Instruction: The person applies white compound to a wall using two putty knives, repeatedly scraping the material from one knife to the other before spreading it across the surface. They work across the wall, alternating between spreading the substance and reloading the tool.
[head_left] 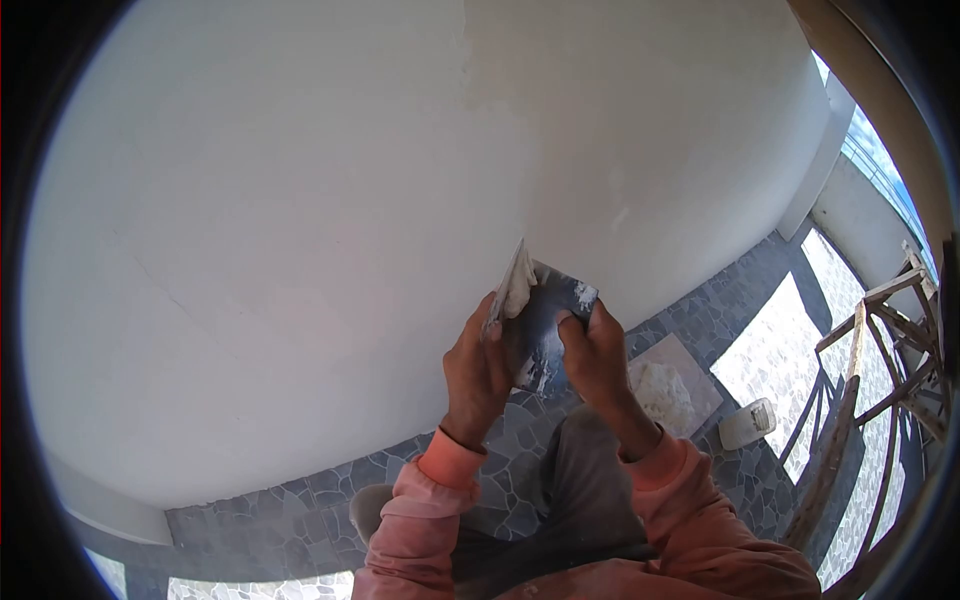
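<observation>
My left hand (475, 370) is closed on a thin putty scraper (498, 296), which is seen nearly edge-on and tilted upward. A lump of off-white putty (519, 288) clings to its inner face. In my right hand (598, 362) is a wide, dark steel putty blade (540, 325), thumb pressed on its face and fingers behind. White smears mark the blade's corner and lower edge. The two tools meet or nearly meet in front of the wall; whether they touch is hard to tell. Both handles, if any, are hidden.
A large white wall (300, 250) fills the view ahead, with a greyer patch at the upper right. Below lie a board (705, 390) heaped with putty (662, 392), and a whitish plastic container (747, 424) on the stone-patterned floor (300, 520). A wooden trestle (857, 340) stands at right.
</observation>
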